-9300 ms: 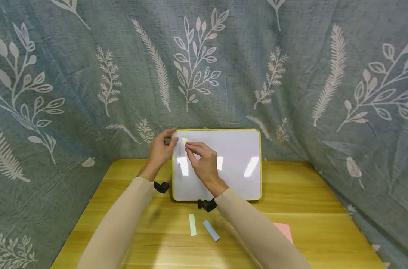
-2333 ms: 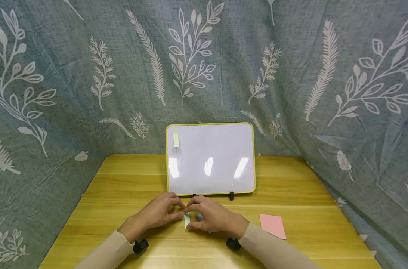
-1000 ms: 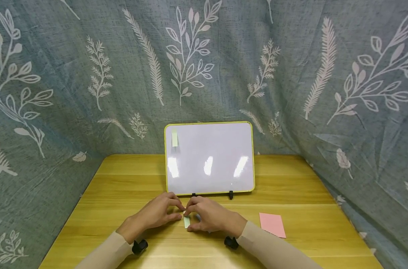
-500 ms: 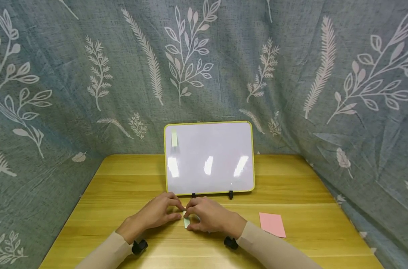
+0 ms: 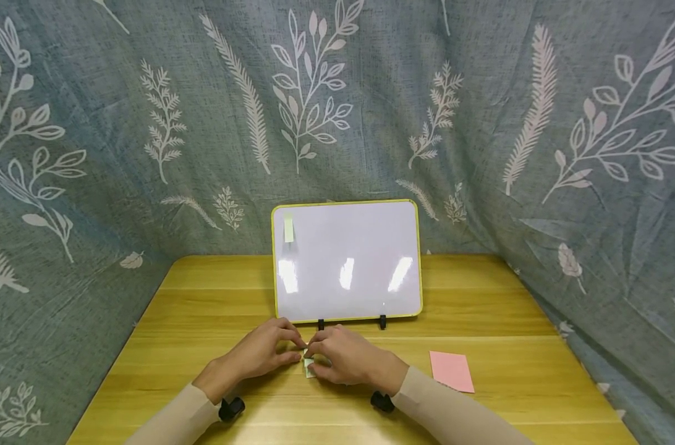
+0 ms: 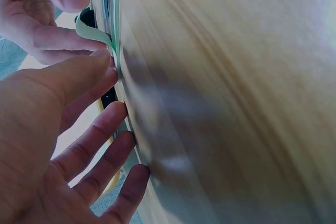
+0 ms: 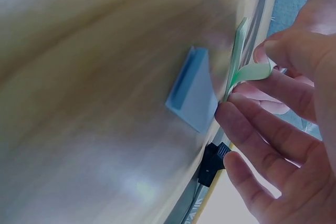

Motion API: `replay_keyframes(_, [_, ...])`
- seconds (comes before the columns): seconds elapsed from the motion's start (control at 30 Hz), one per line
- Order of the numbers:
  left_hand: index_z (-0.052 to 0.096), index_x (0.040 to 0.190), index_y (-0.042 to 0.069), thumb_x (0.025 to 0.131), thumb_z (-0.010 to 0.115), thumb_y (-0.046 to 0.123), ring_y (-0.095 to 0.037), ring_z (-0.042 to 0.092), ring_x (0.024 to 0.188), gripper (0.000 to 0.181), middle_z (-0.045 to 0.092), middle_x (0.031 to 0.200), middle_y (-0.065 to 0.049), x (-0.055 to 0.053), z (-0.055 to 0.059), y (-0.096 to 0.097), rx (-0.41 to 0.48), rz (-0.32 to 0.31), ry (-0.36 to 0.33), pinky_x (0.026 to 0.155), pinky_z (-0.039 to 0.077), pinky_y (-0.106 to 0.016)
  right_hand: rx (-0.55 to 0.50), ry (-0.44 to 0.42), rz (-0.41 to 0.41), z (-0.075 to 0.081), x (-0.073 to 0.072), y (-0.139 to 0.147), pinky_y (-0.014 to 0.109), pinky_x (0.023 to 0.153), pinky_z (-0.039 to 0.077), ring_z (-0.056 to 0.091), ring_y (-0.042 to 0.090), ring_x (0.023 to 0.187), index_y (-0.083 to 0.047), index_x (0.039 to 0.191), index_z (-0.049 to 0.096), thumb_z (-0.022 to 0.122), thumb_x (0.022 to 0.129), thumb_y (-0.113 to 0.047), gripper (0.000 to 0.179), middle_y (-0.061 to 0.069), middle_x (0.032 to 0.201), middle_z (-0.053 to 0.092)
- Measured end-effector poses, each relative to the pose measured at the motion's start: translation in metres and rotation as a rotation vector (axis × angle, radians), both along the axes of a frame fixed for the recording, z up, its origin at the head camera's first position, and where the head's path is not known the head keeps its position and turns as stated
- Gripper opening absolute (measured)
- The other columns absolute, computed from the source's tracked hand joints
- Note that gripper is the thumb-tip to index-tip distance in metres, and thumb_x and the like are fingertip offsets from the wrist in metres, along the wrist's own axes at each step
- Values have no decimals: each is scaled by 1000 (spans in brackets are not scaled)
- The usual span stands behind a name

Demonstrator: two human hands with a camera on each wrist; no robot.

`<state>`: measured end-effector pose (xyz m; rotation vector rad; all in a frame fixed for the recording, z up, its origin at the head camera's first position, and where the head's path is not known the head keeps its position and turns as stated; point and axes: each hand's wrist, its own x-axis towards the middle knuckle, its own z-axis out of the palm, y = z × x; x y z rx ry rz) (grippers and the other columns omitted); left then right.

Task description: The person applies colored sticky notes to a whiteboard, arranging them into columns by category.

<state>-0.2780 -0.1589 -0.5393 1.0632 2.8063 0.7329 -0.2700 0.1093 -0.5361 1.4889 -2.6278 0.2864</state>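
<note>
A narrow pale green sticky note pad [image 5: 308,373] lies on the table between both hands. My left hand [image 5: 259,351] holds its far end, thumb and index finger close together at the pad [image 6: 116,14] in the left wrist view. The right hand [image 5: 348,356] pinches the top sheet [image 7: 254,72] between thumb and index finger; this sheet curls up off the pad, its far part still joined. Beside the right fingers sits a blue sticky note pad [image 7: 194,90], hidden under that hand in the head view.
Behind the hands a yellow-framed whiteboard [image 5: 360,235] leans on black stand feet [image 5: 382,322]. A pale yellow-green strip [image 5: 288,228] sticks to its upper left. A pink square note pad [image 5: 452,371] lies to the right on the wooden table [image 5: 215,321]. Patterned cloth surrounds it.
Earlier both hands were up at the whiteboard with the yellow-green strip; they have come down to the green pad. Over the last second its top sheet has lifted and curled at the near end.
</note>
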Motion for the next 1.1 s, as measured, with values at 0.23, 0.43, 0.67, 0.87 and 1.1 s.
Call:
replay_keyframes(0.23, [90,120,26,109,86,30,-22,72,121,13,76,125,5,1,-3,0,3,4,-4,110,63,-51,-5,12,22,-3,-1,-3,30,103,68,85,9,110,-16,125,90,76,113,-23,20,0,125,89])
replay_keyframes(0.43, [90,119,28,109,86,30,-22,72,121,11,76,126,6,2,-4,0,18,19,-12,109,63,-51,-17,-30,0,-2,0,-4,16,94,65,85,6,105,-14,125,90,75,116,-21,19,0,118,90])
replay_keyframes(0.67, [90,119,27,109,86,30,-23,71,122,11,76,126,6,2,-4,1,24,34,-22,110,63,-52,-74,-89,-8,2,0,-3,15,90,65,85,9,103,-9,120,90,80,112,-15,14,2,114,90])
replay_keyframes(0.87, [90,118,26,109,86,30,-23,71,122,11,76,126,5,1,-4,2,29,42,-25,110,63,-52,-122,-229,-99,3,-2,-5,10,83,60,83,2,98,-10,119,92,80,112,-15,14,0,113,91])
replay_keyframes(1.1, [90,116,26,108,88,31,-22,70,120,10,76,125,6,2,-4,5,43,65,-36,107,63,-51,-200,-318,-155,2,-5,-7,11,78,59,77,-4,89,-11,111,93,86,108,-16,8,-2,105,91])
